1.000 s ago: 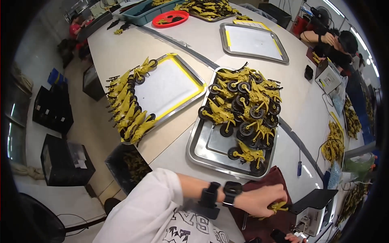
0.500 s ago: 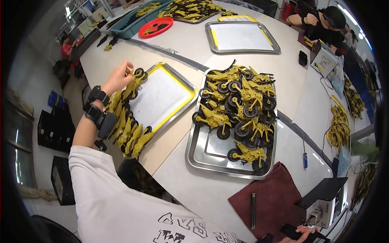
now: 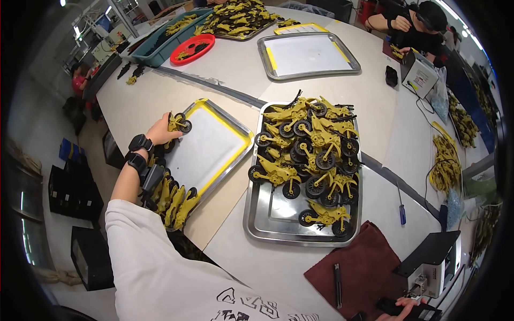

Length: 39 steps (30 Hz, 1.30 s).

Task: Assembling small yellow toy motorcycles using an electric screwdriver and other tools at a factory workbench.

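Left hand [image 3: 159, 130] has its grip closed on a yellow toy motorbike [image 3: 179, 123] at the far left corner of the yellow-edged tray [image 3: 214, 147], more bikes lined along that tray's near side; right hand [image 3: 399, 307] barely shows at the bottom edge, grip impossible to tell, by the maroon cloth [image 3: 364, 267] on the table [image 3: 235, 69]

Bright, even overhead light fills the scene; shadows are soft and short. Mild glare shows on the metal tray [image 3: 257, 214]. Fisheye distortion bends the surface [image 3: 225, 64] edges, with a dark vignette at the rim. Focus is sharp centrally.
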Each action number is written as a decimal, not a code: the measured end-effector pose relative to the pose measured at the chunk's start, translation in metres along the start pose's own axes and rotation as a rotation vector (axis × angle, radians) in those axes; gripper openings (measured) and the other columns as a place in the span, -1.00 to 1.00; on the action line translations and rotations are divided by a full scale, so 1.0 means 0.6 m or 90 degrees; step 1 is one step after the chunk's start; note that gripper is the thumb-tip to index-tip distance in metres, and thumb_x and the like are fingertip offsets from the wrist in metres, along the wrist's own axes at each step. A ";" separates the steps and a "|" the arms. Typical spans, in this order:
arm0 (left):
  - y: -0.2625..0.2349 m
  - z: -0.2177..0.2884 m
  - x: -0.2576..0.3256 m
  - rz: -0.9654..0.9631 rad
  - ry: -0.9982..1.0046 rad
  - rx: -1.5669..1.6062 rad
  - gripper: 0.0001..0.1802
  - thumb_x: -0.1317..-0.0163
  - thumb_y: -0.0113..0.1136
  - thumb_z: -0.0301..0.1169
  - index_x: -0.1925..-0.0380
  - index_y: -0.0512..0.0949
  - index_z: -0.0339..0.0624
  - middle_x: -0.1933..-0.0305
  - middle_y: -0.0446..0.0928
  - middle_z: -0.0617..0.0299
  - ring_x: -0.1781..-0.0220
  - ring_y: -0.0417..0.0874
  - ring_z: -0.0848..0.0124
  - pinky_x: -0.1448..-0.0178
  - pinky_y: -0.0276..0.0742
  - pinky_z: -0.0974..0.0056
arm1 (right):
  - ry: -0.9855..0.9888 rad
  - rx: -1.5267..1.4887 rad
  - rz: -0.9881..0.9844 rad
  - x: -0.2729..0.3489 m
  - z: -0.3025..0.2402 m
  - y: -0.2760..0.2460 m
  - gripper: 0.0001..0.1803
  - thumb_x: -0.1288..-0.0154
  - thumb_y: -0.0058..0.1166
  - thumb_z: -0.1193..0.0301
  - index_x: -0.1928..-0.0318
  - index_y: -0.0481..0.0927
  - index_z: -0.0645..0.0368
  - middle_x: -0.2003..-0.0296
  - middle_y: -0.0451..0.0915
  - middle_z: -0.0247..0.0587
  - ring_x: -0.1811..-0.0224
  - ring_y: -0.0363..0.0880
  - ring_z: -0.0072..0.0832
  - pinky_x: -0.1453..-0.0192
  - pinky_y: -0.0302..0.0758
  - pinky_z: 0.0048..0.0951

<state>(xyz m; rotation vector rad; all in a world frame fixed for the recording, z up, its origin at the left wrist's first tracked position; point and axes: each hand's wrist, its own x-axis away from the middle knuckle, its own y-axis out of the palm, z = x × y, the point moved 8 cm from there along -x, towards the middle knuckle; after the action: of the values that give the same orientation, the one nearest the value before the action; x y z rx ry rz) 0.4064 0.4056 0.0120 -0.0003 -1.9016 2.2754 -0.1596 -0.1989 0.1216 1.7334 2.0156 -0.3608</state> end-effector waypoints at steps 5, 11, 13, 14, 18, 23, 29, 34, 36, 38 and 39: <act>-0.023 0.024 0.008 -0.029 -0.026 -0.124 0.02 0.15 0.35 -0.03 -0.25 0.09 -0.30 -0.08 0.41 -0.17 -0.12 0.46 0.00 -0.14 0.39 0.06 | 0.028 -0.004 0.012 -0.003 0.004 0.013 -0.77 -0.19 0.11 0.43 0.54 0.43 0.27 0.67 0.42 -0.24 0.66 0.32 -0.50 0.53 0.29 -0.46; -0.064 0.097 0.056 0.117 -0.019 -0.235 0.01 0.08 0.33 -0.07 -0.30 0.03 -0.24 -0.18 0.32 -0.14 -0.22 0.37 0.04 -0.23 0.28 -0.01 | 0.041 0.032 -0.043 -0.006 0.028 -0.027 -0.50 -0.25 -0.04 0.44 -0.15 0.15 0.34 0.53 0.30 -0.36 0.56 0.27 -0.65 0.39 0.30 -0.56; -0.099 0.231 0.118 0.331 0.172 -0.191 -0.08 0.01 0.30 -0.24 -0.31 0.03 -0.21 -0.24 0.27 -0.12 -0.27 0.30 0.08 -0.27 0.24 0.05 | 0.039 0.021 -0.060 -0.006 0.039 -0.028 -0.49 -0.25 -0.04 0.44 -0.15 0.15 0.36 0.54 0.29 -0.35 0.55 0.28 -0.65 0.38 0.31 -0.55; -0.119 0.346 0.170 0.375 0.327 -0.111 -0.13 -0.01 0.27 -0.34 -0.31 0.06 -0.20 -0.26 0.24 -0.11 -0.28 0.28 0.10 -0.28 0.22 0.07 | 0.036 0.037 -0.052 0.002 0.040 -0.030 -0.49 -0.25 -0.04 0.44 -0.15 0.15 0.36 0.54 0.29 -0.35 0.55 0.28 -0.65 0.38 0.31 -0.55; -0.043 0.605 0.296 0.033 0.604 -0.041 -0.33 0.05 0.23 -0.48 -0.15 0.28 -0.22 -0.13 0.34 -0.01 -0.21 0.32 0.07 -0.22 0.25 0.11 | 0.029 0.031 -0.065 0.002 0.037 -0.032 -0.51 -0.22 -0.05 0.47 -0.13 0.16 0.37 0.54 0.31 -0.32 0.58 0.28 -0.61 0.40 0.32 -0.55; 0.044 0.559 0.263 0.050 0.484 -0.114 -0.38 0.18 0.27 -0.48 -0.01 0.35 -0.20 0.12 0.37 0.06 0.01 0.38 0.11 -0.02 0.30 0.13 | 0.020 0.004 -0.081 0.009 0.025 -0.018 -0.51 -0.19 -0.02 0.46 -0.10 0.17 0.34 0.55 0.29 -0.31 0.61 0.28 -0.57 0.42 0.34 -0.51; -0.092 0.605 0.335 0.212 0.402 -0.061 -0.63 0.10 0.19 -0.59 0.19 0.44 -0.29 0.24 0.40 -0.01 0.25 0.49 0.03 0.23 0.39 0.10 | 0.039 -0.048 -0.053 0.010 0.038 -0.034 -0.46 -0.10 0.03 0.47 -0.09 0.16 0.32 0.57 0.31 -0.26 0.64 0.29 -0.53 0.46 0.36 -0.47; -0.033 0.724 0.457 -0.080 0.511 0.309 -0.64 0.13 0.28 -0.65 0.25 0.47 -0.25 0.31 0.43 0.14 0.46 0.48 0.42 0.50 0.38 0.42 | 0.064 -0.062 -0.036 -0.001 0.050 -0.037 -0.45 -0.04 0.02 0.56 -0.08 0.16 0.30 0.58 0.36 -0.20 0.67 0.32 -0.49 0.49 0.39 -0.45; 0.029 0.765 0.470 -0.178 0.604 0.495 -0.71 0.07 0.28 -0.62 0.29 0.47 -0.27 0.30 0.42 0.15 0.38 0.50 0.45 0.48 0.43 0.45 | 0.060 -0.054 -0.037 -0.002 0.045 -0.033 -0.44 -0.04 0.03 0.57 -0.08 0.16 0.30 0.58 0.37 -0.20 0.67 0.33 -0.48 0.48 0.40 -0.45; 0.103 0.794 0.480 -0.301 0.457 0.733 -0.78 -0.05 0.22 -0.62 0.33 0.39 -0.30 0.31 0.34 0.18 0.33 0.48 0.52 0.36 0.46 0.48 | 0.068 -0.082 -0.054 0.001 0.045 -0.034 -0.45 -0.05 0.02 0.57 -0.08 0.16 0.30 0.58 0.38 -0.20 0.67 0.33 -0.47 0.48 0.41 -0.44; 0.132 0.806 0.489 -0.335 0.395 0.797 -0.78 -0.06 0.21 -0.61 0.34 0.36 -0.29 0.33 0.32 0.21 0.34 0.47 0.54 0.34 0.46 0.48 | 0.066 -0.087 -0.056 0.002 0.045 -0.035 -0.44 -0.06 0.03 0.56 -0.09 0.15 0.29 0.58 0.38 -0.19 0.67 0.34 -0.47 0.47 0.42 -0.43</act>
<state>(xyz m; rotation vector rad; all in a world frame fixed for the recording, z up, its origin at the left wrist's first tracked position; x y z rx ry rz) 0.0522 -0.0407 0.0568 -0.0319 -0.0230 2.2577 -0.1759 -0.2144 0.0957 1.6141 2.1410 -0.1604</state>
